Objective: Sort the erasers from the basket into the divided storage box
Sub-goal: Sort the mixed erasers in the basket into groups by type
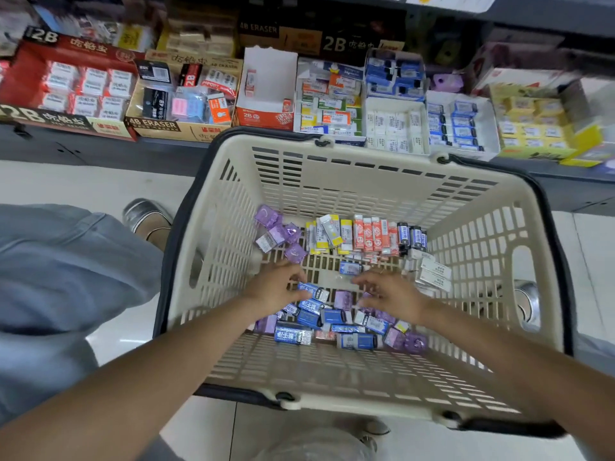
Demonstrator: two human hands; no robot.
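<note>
over basket [366,181], hands seemingly half-curled

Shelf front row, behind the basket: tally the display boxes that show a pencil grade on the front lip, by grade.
2B: 2 (red 2B display box, orange 2B display box)
4B: 1 (tan 4B ERASER display box)
Total: 3
</note>
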